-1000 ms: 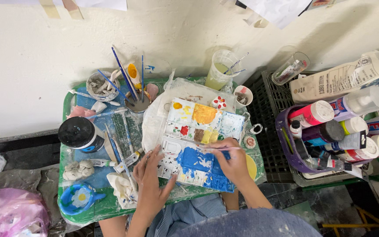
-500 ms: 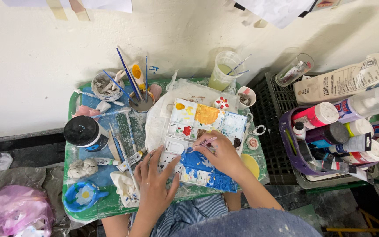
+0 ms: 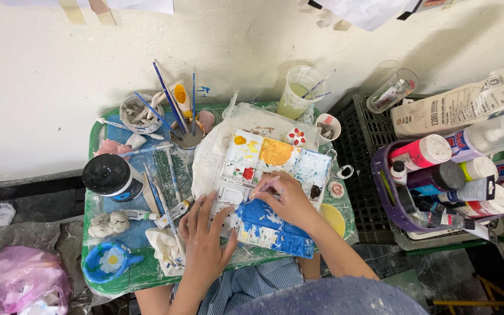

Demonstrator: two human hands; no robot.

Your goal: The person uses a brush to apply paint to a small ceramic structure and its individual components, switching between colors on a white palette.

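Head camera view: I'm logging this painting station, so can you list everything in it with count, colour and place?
paint palette: one, white with yellow, red and blue paint, centre of tray
tray: one, green, under the clutter
paint jar: one, black lid, tray's left
brush cup: one, holding blue-handled brushes, tray's back
water cup: one, clear with yellowish water, behind palette
flower dish: one, blue, tray's front left
paint bottles: several, mixed colours, purple basket at right
plastic bag: one, pink, floor at lower left
left hand: flat on palette's near-left edge
right hand: holds a thin brush over palette
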